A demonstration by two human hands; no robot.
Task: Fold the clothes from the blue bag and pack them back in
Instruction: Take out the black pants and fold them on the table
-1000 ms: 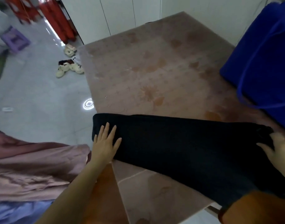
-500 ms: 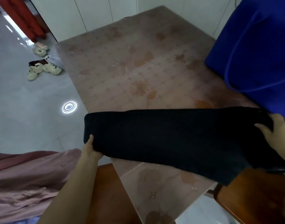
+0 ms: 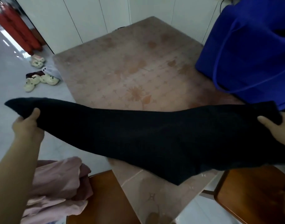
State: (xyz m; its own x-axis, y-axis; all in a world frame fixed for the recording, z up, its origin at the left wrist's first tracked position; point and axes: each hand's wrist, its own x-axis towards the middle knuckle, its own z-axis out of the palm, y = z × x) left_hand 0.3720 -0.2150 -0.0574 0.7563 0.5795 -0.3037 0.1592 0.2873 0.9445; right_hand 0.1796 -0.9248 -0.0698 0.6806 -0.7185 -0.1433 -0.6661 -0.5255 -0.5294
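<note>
The black garment (image 3: 138, 135) is pinched at both ends by the left grip (image 3: 27, 126) and right grip (image 3: 277, 131) above the table (image 3: 122, 70); if a pinch is slackened, the fold could be lost.

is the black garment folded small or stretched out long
Stretched out long, not folded small: the black garment runs as one band from the left hand gripping one end to the right hand pinching the other.
</note>
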